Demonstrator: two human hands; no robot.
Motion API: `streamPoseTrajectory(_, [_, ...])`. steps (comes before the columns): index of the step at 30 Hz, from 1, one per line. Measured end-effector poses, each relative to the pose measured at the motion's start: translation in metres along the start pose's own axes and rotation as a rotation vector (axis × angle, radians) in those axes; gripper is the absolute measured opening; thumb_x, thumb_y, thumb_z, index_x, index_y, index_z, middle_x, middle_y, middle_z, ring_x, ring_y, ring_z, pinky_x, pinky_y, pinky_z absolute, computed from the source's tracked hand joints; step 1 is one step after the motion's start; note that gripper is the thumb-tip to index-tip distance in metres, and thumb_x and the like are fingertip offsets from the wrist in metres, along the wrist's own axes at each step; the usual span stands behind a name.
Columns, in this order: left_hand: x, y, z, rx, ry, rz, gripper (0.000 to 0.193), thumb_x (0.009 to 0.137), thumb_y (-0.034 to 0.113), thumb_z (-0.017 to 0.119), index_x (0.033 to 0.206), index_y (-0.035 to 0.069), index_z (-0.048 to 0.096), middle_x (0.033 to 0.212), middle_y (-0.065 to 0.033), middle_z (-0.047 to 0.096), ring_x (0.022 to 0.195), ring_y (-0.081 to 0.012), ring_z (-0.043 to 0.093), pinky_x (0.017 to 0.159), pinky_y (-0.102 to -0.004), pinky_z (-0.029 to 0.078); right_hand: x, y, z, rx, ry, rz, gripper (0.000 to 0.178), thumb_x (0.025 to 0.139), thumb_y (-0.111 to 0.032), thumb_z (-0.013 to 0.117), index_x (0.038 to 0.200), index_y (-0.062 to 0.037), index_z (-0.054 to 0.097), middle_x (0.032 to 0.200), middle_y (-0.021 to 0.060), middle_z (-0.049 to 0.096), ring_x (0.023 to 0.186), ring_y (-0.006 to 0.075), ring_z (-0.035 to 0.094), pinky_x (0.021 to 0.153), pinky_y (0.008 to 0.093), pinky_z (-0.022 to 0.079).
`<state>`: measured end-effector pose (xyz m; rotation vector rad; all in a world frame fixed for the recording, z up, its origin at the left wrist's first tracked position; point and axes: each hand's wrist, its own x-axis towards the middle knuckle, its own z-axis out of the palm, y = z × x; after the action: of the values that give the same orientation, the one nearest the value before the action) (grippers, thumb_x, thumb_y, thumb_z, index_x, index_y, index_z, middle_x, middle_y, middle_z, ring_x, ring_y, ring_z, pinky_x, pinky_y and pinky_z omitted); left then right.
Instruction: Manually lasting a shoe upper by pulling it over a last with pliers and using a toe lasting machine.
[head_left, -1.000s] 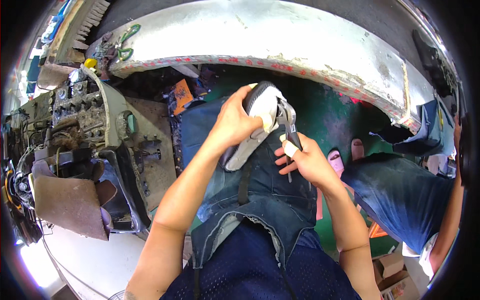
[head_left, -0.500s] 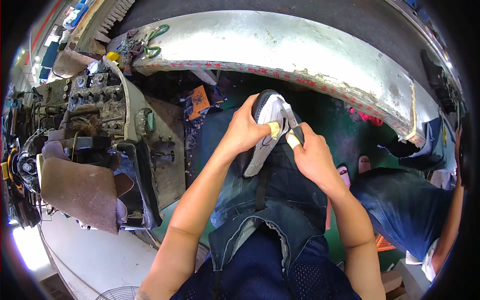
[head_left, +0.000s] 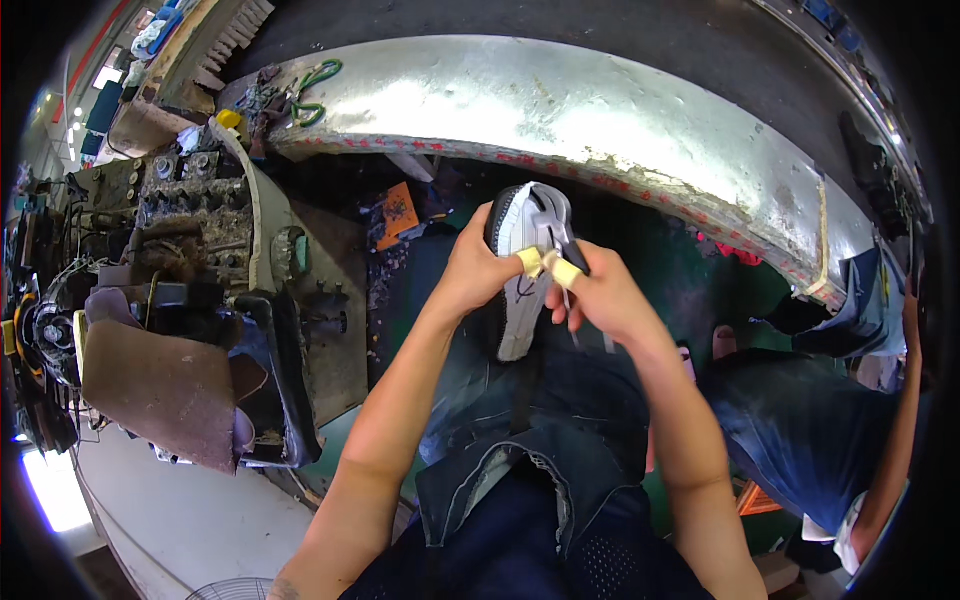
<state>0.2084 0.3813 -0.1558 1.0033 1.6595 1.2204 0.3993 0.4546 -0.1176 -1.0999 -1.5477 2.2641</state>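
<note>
A dark shoe upper [head_left: 516,340] is held sole side up over my lap, its pale underside facing me. The fingers of my left hand [head_left: 468,268] wrap around its left edge, and the thumb, with yellow tape on it, presses on the underside. My right hand [head_left: 608,297] grips a pair of metal pliers [head_left: 549,222] with dark handles. Their jaws are at the upper part of the shoe's underside, near its right edge. Yellow tape also covers my right thumb, which lies close to the left one. Motion smears some right fingers, and what the jaws bite on cannot be made out.
A long metal-topped bench edge [head_left: 480,90] curves across the far side. On the left stands a grimy machine [head_left: 200,215] with a brown flap [head_left: 155,390]. Green cord [head_left: 315,90] lies on the bench. To the right sits another person in jeans [head_left: 800,420].
The shoe has turned more upright and shifted slightly left. My right hand and the pliers have moved left, bringing both thumbs close together. Some right fingers have loosened from the handles.
</note>
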Motion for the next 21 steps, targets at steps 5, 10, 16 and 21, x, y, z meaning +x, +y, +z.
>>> streamPoseTrajectory(5, [-0.010, 0.011, 0.000, 0.010, -0.005, 0.009, 0.073, 0.073, 0.011, 0.081, 0.139, -0.001, 0.052, 0.119, -0.0131, 0.067, 0.107, -0.0202, 0.064, 0.097, -0.0335, 0.050, -0.025, 0.006, -0.007, -1.202, 0.301, -0.377, 0.030, 0.090, -0.009, 0.062, 0.117, 0.0032, 0.057, 0.091, 0.0169, 0.069, 0.079, 0.0287, 0.072, 0.062, 0.0377, 0.057])
streamPoseTrajectory(10, [-0.011, 0.010, 0.009, 0.053, -0.027, 0.030, 0.075, 0.073, 0.015, 0.082, 0.140, 0.002, 0.051, 0.122, -0.0139, 0.067, 0.110, -0.0206, 0.064, 0.099, -0.0336, 0.049, -0.034, -0.010, 0.002, -1.320, 0.379, -0.273, 0.038, 0.092, -0.011, 0.062, 0.128, -0.0002, 0.055, 0.109, 0.0232, 0.068, 0.095, 0.0398, 0.068, 0.077, 0.0486, 0.054])
streamPoseTrajectory(16, [-0.006, 0.013, 0.015, 0.196, 0.020, 0.109, 0.080, 0.076, 0.020, 0.080, 0.145, 0.004, 0.043, 0.122, -0.0205, 0.067, 0.112, -0.0315, 0.067, 0.099, -0.0385, 0.050, -0.031, -0.007, -0.001, -0.563, 0.152, -0.135, 0.011, 0.094, -0.010, 0.062, 0.100, -0.0006, 0.064, 0.070, 0.0151, 0.067, 0.062, 0.0236, 0.067, 0.052, 0.0333, 0.048])
streamPoseTrajectory(21, [0.000, 0.012, 0.030, 0.258, -0.042, -0.024, 0.082, 0.077, 0.023, 0.081, 0.147, 0.008, 0.040, 0.123, -0.0249, 0.067, 0.114, -0.0393, 0.067, 0.099, -0.0426, 0.051, -0.016, -0.030, -0.006, 0.231, -0.018, 0.089, 0.015, 0.098, -0.013, 0.059, 0.093, 0.0003, 0.065, 0.071, 0.0041, 0.063, 0.057, 0.0118, 0.061, 0.041, 0.0226, 0.030])
